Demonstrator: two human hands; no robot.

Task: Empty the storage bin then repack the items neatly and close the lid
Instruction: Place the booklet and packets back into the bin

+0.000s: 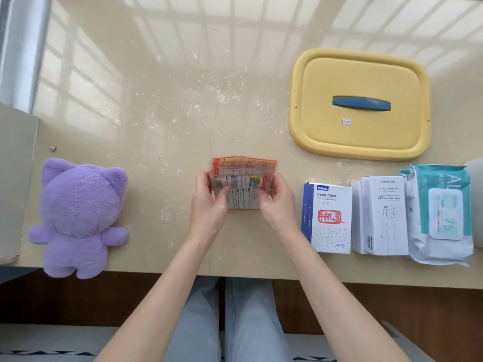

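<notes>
A fanned stack of small orange-and-white printed packets [244, 176] stands at the middle of the table. My left hand [209, 202] grips its left edge and my right hand [277, 202] grips its right edge, thumbs on the front. A yellow bin lid [360, 82] with a blue handle [362, 103] lies flat at the back right. The bin's body is not in view.
A purple plush cat [81, 218] lies at the left by the front edge. At the right stand a white-and-blue box [328, 218], a white cable box [383, 218] and a pack of wet wipes [441, 215]. A beige panel [13, 178] borders the table's left side.
</notes>
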